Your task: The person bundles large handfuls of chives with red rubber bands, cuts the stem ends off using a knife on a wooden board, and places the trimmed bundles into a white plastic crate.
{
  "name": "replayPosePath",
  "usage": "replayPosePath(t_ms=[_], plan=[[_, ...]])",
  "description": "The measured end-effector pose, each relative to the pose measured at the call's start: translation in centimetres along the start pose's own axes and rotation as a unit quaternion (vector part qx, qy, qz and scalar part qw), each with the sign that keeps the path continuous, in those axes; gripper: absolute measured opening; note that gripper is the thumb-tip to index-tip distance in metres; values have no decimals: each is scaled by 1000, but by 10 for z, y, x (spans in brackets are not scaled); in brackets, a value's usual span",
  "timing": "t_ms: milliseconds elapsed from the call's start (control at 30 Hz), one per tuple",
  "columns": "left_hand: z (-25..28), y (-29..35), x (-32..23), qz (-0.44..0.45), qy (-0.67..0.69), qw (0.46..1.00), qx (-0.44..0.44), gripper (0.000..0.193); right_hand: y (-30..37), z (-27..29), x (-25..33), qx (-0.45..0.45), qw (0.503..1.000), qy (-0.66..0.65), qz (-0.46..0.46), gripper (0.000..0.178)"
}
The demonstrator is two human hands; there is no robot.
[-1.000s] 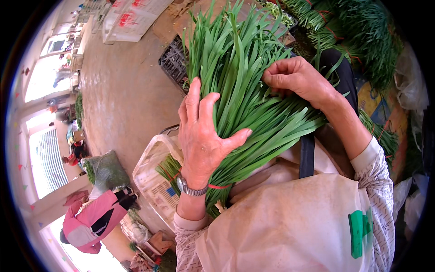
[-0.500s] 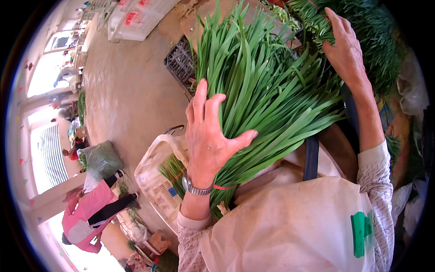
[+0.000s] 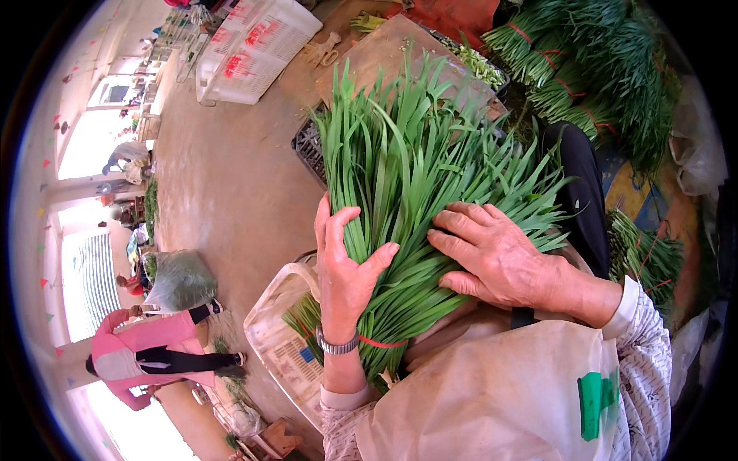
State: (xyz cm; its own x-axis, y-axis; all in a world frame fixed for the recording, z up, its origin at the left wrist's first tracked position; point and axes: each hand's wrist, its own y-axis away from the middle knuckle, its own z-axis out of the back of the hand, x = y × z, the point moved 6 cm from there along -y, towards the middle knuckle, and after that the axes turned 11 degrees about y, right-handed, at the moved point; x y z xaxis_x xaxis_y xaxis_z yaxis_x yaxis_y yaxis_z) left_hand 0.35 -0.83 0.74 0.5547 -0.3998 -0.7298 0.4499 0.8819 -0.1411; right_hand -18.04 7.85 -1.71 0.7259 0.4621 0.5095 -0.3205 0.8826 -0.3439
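A big bunch of green garlic chives (image 3: 419, 184) lies across my lap, leaf tips fanned out away from me. A red band (image 3: 384, 343) ties it near the stem end. My left hand (image 3: 344, 265), with a metal watch at the wrist, rests along the left side of the bunch, thumb spread from the fingers. On the right side of the leaves lies my right hand (image 3: 496, 257), fingers extended and slightly bent, thumb apart. Both hands touch the leaves without a closed grip. The undersides of the fingers are partly hidden.
A white plastic basket (image 3: 265, 338) with another banded bunch (image 3: 304, 319) stands at left. Beyond are a dark crate (image 3: 309, 150) and a board (image 3: 384, 58). Banded bunches (image 3: 584, 69) pile up at far right. A person in pink (image 3: 146, 349) bends at far left beside a filled plastic bag (image 3: 184, 280).
My right hand has come down from beside the far-right bunches onto the leaves. My left hand stays on the bunch. The view has shifted, and the person in pink has changed posture.
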Motion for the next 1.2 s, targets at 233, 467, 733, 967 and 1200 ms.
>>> replayPosePath(t_ms=[233,467,733,967,1200], plan=[[-4,1,-4,-34,-38,999,7,66,-5,35,-50,-213,956,-146,-139,18],[-9,1,-10,-44,-76,996,11,73,-3,24,-90,-184,912,-243,-274,17],[-10,-1,-12,-22,-74,997,18,72,-41,17,-96,-22,928,-282,-241,28],[-11,-2,-13,-30,-64,997,19,71,-44,16,-97,-27,940,-261,-217,15],[-10,0,-11,-24,-76,997,13,74,-36,20,-123,-157,951,-152,-219,11]])
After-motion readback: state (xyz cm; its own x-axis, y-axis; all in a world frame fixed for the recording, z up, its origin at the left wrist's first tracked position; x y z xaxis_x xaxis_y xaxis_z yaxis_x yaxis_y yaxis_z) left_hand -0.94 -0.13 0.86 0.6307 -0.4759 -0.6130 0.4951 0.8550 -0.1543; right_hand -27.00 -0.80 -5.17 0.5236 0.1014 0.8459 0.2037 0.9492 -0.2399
